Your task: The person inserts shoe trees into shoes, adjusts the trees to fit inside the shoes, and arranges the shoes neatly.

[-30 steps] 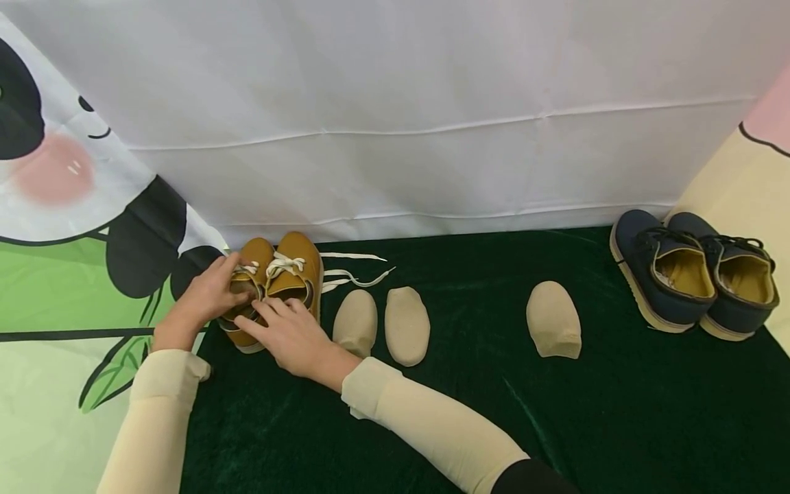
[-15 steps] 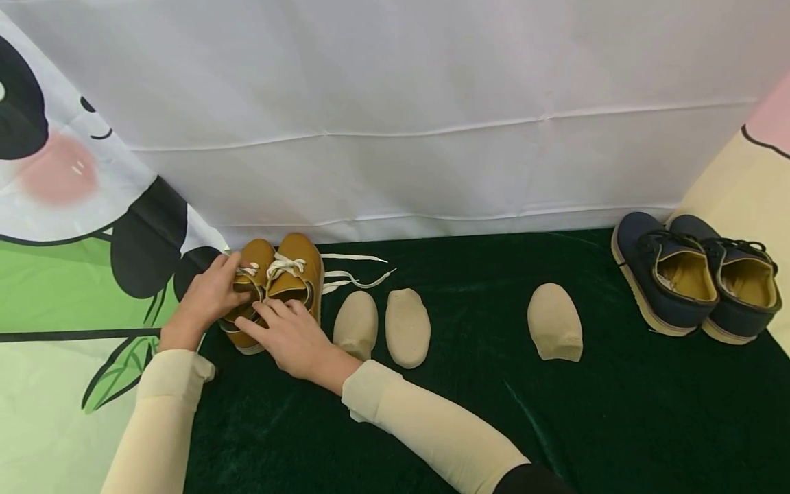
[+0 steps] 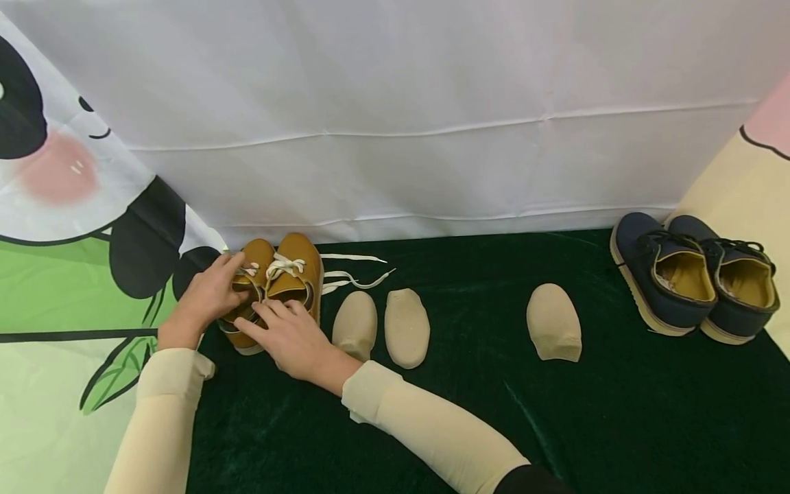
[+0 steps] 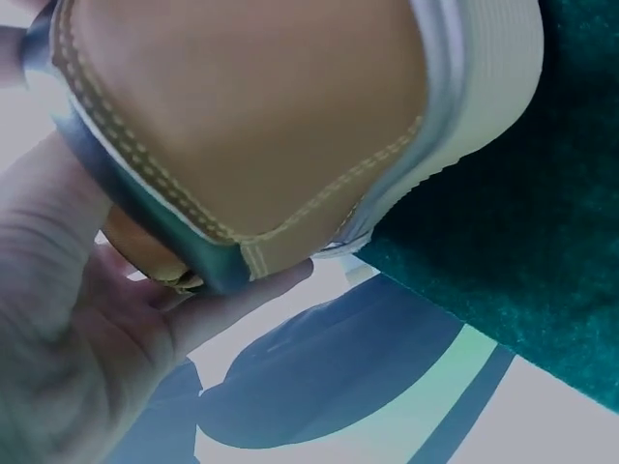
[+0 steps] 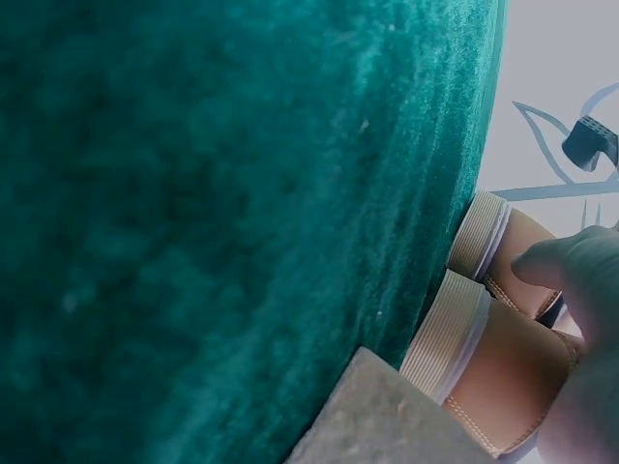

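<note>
Two brown lace-up shoes stand side by side in the head view, a left one (image 3: 258, 252) and a right one (image 3: 297, 248), both with white laces. My left hand (image 3: 206, 295) grips the left shoe from its outer side, thumb at the opening. The left wrist view shows a finger (image 4: 242, 295) lying along the shoe's side (image 4: 251, 116). Across the heels reaches my right hand (image 3: 293, 343), its bent fingers at the collars. Its thumb (image 5: 546, 261) lies against the left shoe's heel in the right wrist view. Inside the shoes I cannot see clearly.
Beige molded shoe inserts lie on the dark green cloth (image 3: 463, 412): one beside my right wrist (image 3: 356, 319), another (image 3: 407, 329) next to it, a third (image 3: 553, 322) farther right. Loose white laces (image 3: 358, 280) trail beside the brown shoes. Navy shoes (image 3: 663, 274) stand far right.
The view has shifted very slightly. Both hands stay at the brown shoes, with no clear movement of shoes, laces or inserts.
</note>
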Demonstrator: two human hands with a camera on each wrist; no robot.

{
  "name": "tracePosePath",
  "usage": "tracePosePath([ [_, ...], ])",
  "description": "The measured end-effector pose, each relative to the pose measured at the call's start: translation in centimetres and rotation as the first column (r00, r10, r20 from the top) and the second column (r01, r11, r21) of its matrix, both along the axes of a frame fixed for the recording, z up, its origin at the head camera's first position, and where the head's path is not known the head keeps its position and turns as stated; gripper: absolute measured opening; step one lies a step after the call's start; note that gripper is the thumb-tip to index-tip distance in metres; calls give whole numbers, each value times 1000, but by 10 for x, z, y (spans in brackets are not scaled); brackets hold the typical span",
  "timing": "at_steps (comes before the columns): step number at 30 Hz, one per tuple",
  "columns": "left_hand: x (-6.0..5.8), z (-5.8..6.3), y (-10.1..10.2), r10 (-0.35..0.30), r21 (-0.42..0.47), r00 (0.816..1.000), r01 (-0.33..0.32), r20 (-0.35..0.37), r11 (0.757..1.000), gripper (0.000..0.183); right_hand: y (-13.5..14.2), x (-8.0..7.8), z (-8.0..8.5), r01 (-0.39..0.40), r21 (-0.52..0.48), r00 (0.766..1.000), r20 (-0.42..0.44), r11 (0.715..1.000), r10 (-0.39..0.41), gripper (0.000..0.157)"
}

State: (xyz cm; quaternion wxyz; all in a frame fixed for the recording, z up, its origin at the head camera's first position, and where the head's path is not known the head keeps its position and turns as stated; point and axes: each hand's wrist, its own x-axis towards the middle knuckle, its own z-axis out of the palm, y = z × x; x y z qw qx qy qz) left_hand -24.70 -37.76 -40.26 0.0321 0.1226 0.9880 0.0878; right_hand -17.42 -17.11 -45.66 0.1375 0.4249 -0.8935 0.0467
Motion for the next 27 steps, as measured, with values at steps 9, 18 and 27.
tracePosePath([
  [9, 0, -5, 1, 11, 1, 999, -11, -40, 1000, 45, 2, -1, 1, -1, 7, 1000, -6, 1000, 1, 61],
  [18, 5, -5, 3, 35, 30, 999, -35, -22, 999, 48, 10, 0, 12, -27, 82, 999, 41, 996, 24, 67],
  [27, 19, 2, 11, 48, 45, 999, -47, -21, 998, 54, 20, 0, 19, -56, 113, 994, 102, 992, 45, 68],
])
